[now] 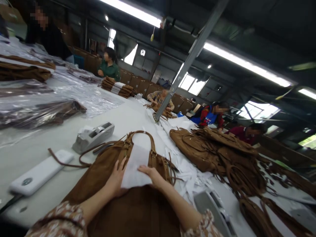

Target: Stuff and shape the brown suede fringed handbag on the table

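A brown handbag [138, 210] lies on the table in front of me, its looped handle [145, 132] pointing away. A strip of white paper [137, 164] lies over the bag's upper part, between the handle's two ends. My left hand [116, 181] rests at the left edge of the paper with its fingers apart on the bag; its thumb is hidden. On the other side, my right hand [153, 176] has a digit over the paper and grips its right edge, the remaining fingers being mostly out of sight.
A grey tape dispenser [95, 136] and a white power strip [41, 172] lie to the left. Another dispenser [212, 212] stands right, near white paper strips [184, 164] and piled brown bags [214, 148]. Plastic-wrapped bags [41, 112] and a bag stack [117, 87] lie beyond; a slanting post [182, 75] and several people stand behind.
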Motion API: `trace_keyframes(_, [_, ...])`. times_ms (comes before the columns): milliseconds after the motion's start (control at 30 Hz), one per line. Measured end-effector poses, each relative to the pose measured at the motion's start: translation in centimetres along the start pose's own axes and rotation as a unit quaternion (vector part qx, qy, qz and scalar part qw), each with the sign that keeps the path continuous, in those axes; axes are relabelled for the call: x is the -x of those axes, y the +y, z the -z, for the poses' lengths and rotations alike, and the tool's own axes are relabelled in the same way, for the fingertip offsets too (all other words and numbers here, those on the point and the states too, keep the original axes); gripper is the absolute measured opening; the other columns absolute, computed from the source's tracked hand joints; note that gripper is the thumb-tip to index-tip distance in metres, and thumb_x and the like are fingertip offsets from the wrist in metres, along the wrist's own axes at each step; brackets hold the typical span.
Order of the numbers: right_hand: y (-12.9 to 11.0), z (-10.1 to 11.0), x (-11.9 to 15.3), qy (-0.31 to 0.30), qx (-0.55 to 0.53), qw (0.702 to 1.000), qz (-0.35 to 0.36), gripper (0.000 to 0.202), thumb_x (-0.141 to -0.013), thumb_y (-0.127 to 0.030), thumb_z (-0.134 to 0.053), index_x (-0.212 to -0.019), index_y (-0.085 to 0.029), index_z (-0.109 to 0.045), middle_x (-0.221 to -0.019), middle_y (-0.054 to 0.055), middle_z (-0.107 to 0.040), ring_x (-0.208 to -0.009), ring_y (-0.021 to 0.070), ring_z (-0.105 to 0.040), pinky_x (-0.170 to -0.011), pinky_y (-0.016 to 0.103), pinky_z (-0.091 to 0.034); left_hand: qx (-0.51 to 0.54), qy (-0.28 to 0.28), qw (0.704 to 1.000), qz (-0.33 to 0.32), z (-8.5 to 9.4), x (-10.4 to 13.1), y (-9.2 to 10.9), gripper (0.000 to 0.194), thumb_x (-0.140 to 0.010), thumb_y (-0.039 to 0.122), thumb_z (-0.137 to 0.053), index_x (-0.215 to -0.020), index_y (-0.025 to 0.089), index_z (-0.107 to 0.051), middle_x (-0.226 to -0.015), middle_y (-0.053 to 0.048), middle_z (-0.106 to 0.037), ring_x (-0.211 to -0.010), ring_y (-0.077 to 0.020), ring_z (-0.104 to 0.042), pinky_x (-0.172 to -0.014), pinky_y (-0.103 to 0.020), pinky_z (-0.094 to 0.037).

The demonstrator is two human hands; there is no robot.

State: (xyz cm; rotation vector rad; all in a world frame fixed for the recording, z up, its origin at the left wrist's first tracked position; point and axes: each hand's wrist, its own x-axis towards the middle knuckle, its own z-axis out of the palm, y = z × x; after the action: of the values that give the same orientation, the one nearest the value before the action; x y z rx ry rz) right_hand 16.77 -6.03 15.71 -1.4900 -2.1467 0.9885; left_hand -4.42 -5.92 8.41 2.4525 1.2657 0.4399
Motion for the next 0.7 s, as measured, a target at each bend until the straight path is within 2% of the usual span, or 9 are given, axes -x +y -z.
trace_keyframes(67, [0.0,-0.6,1.3,-0.037,0.024,0.999,0.008,0.056,-0.059,-0.012,-0.062,-0.114,-0.02,-0.062,-0.127,0.005,-0.059,-0.123,0.0245,-0.047,-0.108,0.037,-0.03,0.007,-0.002,1.0,0.012,-0.2,0.0,-0.3,0.085,-0.064,0.031,-0.066,-0.141,0.018,-0.032,-0.154,-0.016,-0.014,-0.14,-0.0397,0.001,-0.112,-0.057,0.004])
trace_keyframes(133, [-0.3,-1.6,2.3,-0.066,0.103,0.992,0.015,0.064,-0.06,-0.008,-0.058,-0.124,-0.018,-0.055,-0.135,0.008,-0.052,-0.128,0.0245,-0.041,-0.111,0.037,-0.026,0.017,-0.002,1.0,0.023,-0.5,-0.1,-0.3,0.076,-0.069,0.022,-0.06,-0.14,0.016,-0.034,-0.154,-0.016,-0.01,-0.14,-0.0378,0.003,-0.112,-0.056,0.005])
trace_keyframes(233, [-1.2,-3.7,3.7,-0.066,0.256,0.964,0.007,0.066,-0.068,-0.006,-0.05,-0.133,-0.015,-0.045,-0.138,0.013,-0.047,-0.13,0.0236,-0.038,-0.11,0.036,-0.029,0.037,0.008,0.999,0.029,-0.5,-0.3,-0.4,0.057,-0.079,0.018,-0.046,-0.136,0.021,-0.041,-0.155,-0.012,-0.013,-0.141,-0.0354,0.0,-0.111,-0.059,0.003])
trace_keyframes(333, [-1.8,-6.1,5.0,-0.037,0.305,0.952,-0.02,0.066,-0.071,-0.002,-0.04,-0.136,-0.015,-0.041,-0.141,0.015,-0.043,-0.132,0.0271,-0.035,-0.106,0.043,-0.033,0.075,0.021,0.996,0.037,0.8,-0.6,-1.0,0.053,-0.079,0.024,-0.049,-0.131,0.023,-0.047,-0.152,-0.01,-0.024,-0.14,-0.0319,-0.017,-0.113,-0.054,-0.011])
trace_keyframes(400, [-1.7,-7.3,5.7,-0.02,0.321,0.946,-0.037,0.07,-0.07,0.0,-0.038,-0.138,-0.017,-0.038,-0.144,0.014,-0.038,-0.134,0.0275,-0.032,-0.106,0.045,-0.031,0.102,0.037,0.992,0.062,2.1,-0.5,-1.3,0.051,-0.081,0.021,-0.041,-0.132,0.016,-0.046,-0.148,-0.013,-0.033,-0.136,-0.0258,-0.028,-0.113,-0.047,-0.022])
trace_keyframes(467, [-1.3,-8.1,6.2,-0.005,0.323,0.945,-0.048,0.074,-0.068,0.002,-0.037,-0.139,-0.02,-0.036,-0.147,0.012,-0.034,-0.136,0.026,-0.029,-0.108,0.045,-0.027,0.121,0.061,0.986,0.092,3.5,0.2,-1.0,0.051,-0.084,0.018,-0.033,-0.133,0.007,-0.041,-0.145,-0.018,-0.036,-0.135,-0.0228,-0.031,-0.112,-0.042,-0.028])
trace_keyframes(533, [-1.0,-8.5,6.4,0.013,0.314,0.948,-0.052,0.075,-0.068,0.002,-0.037,-0.14,-0.02,-0.035,-0.148,0.011,-0.032,-0.137,0.0252,-0.027,-0.109,0.044,-0.025,0.133,0.077,0.983,0.095,4.5,2.0,0.5,0.05,-0.087,0.025,-0.032,-0.133,0.007,-0.041,-0.144,-0.017,-0.037,-0.135,-0.0219,-0.032,-0.112,-0.039,-0.029])
trace_keyframes(633, [-0.8,-8.6,6.5,0.029,0.309,0.949,-0.054,0.072,-0.071,0.0,-0.037,-0.139,-0.02,-0.036,-0.148,0.012,-0.033,-0.137,0.0254,-0.027,-0.109,0.046,-0.024,0.141,0.067,0.986,0.056,5.1,6.1,4.3,0.045,-0.088,0.035,-0.039,-0.128,0.019,-0.049,-0.144,-0.011,-0.039,-0.133,-0.0194,-0.035,-0.112,-0.035,-0.03])
trace_keyframes(700, [-0.9,-8.6,6.4,0.026,0.312,0.948,-0.057,0.069,-0.073,-0.001,-0.037,-0.139,-0.019,-0.036,-0.148,0.012,-0.033,-0.137,0.0263,-0.027,-0.109,0.047,-0.025,0.12,0.027,0.992,0.032,4.7,9.2,7.0,0.049,-0.087,0.039,-0.043,-0.133,0.025,-0.043,-0.148,-0.01,-0.033,-0.136,-0.0239,-0.03,-0.114,-0.044,-0.025])
